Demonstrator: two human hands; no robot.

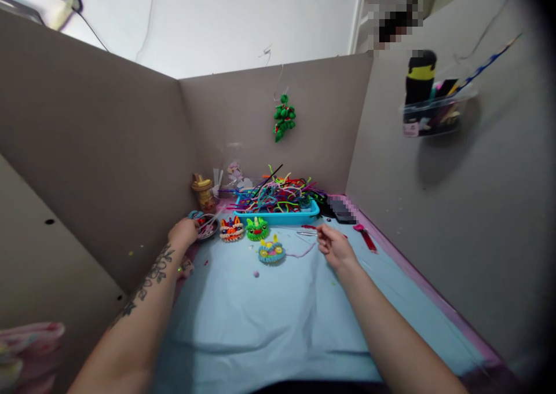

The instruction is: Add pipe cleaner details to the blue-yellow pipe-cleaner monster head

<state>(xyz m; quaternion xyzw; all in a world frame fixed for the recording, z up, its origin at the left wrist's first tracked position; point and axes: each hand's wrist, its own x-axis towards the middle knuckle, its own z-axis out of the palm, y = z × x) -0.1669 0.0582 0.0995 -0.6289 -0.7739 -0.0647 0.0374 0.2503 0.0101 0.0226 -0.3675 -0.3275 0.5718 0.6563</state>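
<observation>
My left hand (184,233) is at a small dark bowl (210,232) with coloured bits in it; the fingers look curled at its near side, and what they hold is hidden. My right hand (332,247) is raised over the right of the blue cloth, fingers pinched together. A thin silver tool (306,233) shows just left of its fingertips; I cannot tell whether it is held. Between the hands lies a blue and yellow pipe-cleaner animal head (271,252) with a pale lilac strand (302,254) trailing right. Behind it sit an orange head (231,230) and a green head (258,229).
A blue tray (278,218) heaped with pipe cleaners (278,194) stands at the back. Left of it is a brown cup (203,192). A red-handled tool (368,239) and a phone (343,210) lie right. Grey partitions (269,87) enclose the table; a clear holder (434,113) hangs right.
</observation>
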